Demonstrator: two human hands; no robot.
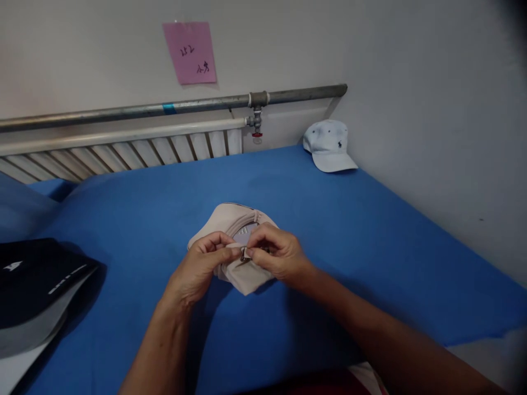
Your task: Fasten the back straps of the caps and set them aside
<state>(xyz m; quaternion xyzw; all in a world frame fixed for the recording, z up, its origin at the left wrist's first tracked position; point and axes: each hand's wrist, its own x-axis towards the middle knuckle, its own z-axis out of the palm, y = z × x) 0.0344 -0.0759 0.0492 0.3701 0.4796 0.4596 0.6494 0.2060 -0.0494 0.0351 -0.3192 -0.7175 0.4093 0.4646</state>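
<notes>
A pale beige baseball cap (249, 282) lies upturned on the blue-covered table, with its brim pointing away to the far left and its inner band showing. My left hand (206, 260) pinches the cap's back strap beside a small metal buckle (244, 253). Facing it, my right hand (280, 249) has thumb and fingertips closed on the other side of the strap at the buckle. Both sets of fingertips nearly meet there. They partly cover the buckle, so how the strap runs through it cannot be made out.
A white cap (329, 145) rests in the far right corner by the wall. Dark caps (37, 285) are stacked at the left edge. Behind the blue cover (144, 208) stand a white radiator (156, 151), a metal pipe (206, 103) and a red-handled valve (257, 134). A pink note (190, 54) hangs above.
</notes>
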